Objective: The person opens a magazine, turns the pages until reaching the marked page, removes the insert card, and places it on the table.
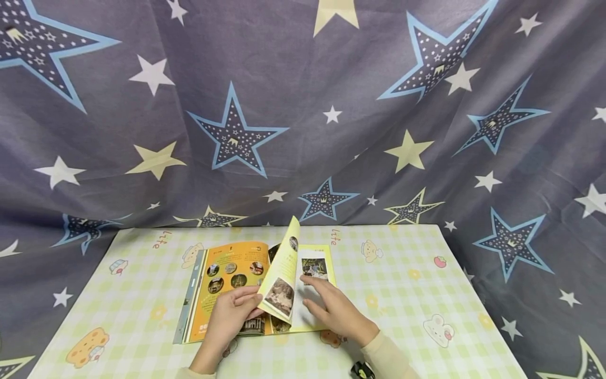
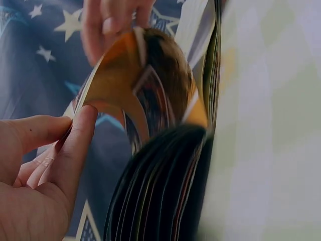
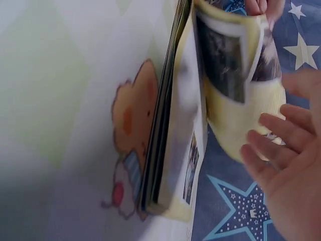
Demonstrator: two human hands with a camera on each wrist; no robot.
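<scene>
An open picture book [image 1: 222, 268] lies on the table, its left page orange with round photos and its right page white and yellow. One yellow-edged page [image 1: 284, 273] stands raised near the middle of the book. My left hand [image 1: 232, 310] pinches the lower edge of that page between thumb and fingers; the left wrist view shows the page curving away from the pinch. Over the right page my right hand [image 1: 338, 310] hovers with its fingers spread. In the right wrist view those fingers [image 3: 281, 135] are extended beside the curved page and hold nothing.
A checked tablecloth [image 1: 402, 295] with cartoon prints covers the table. Behind it hangs a dark curtain [image 1: 293, 105] patterned with stars. A small black object [image 1: 362, 370] sits by the right sleeve at the near edge of the view.
</scene>
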